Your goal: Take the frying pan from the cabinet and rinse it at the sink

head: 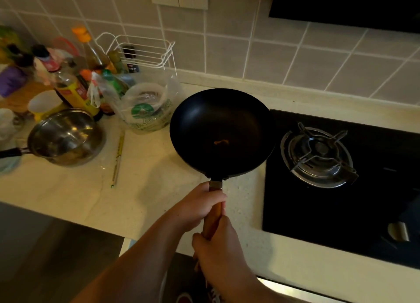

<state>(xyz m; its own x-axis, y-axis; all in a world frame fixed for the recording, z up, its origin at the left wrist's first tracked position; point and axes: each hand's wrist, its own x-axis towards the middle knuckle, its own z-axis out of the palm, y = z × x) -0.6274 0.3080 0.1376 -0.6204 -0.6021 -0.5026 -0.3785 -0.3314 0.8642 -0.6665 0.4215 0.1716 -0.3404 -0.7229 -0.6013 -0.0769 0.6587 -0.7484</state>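
Observation:
A black frying pan (221, 132) with a wooden handle is held level above the pale countertop (145, 189), just left of the gas hob. A small orange speck lies in the pan's bottom. My left hand (201, 206) grips the upper part of the handle near the metal collar. My right hand (218, 255) grips the lower end of the same handle. Neither the sink nor the cabinet is in view.
A black glass hob (341, 189) with a metal burner (318, 157) lies to the right. At left stand a steel saucepan (66, 139), several bottles (72, 84), a plastic bag (147, 107), a white wire rack (141, 50) and wrapped chopsticks (118, 159). The tiled wall is behind.

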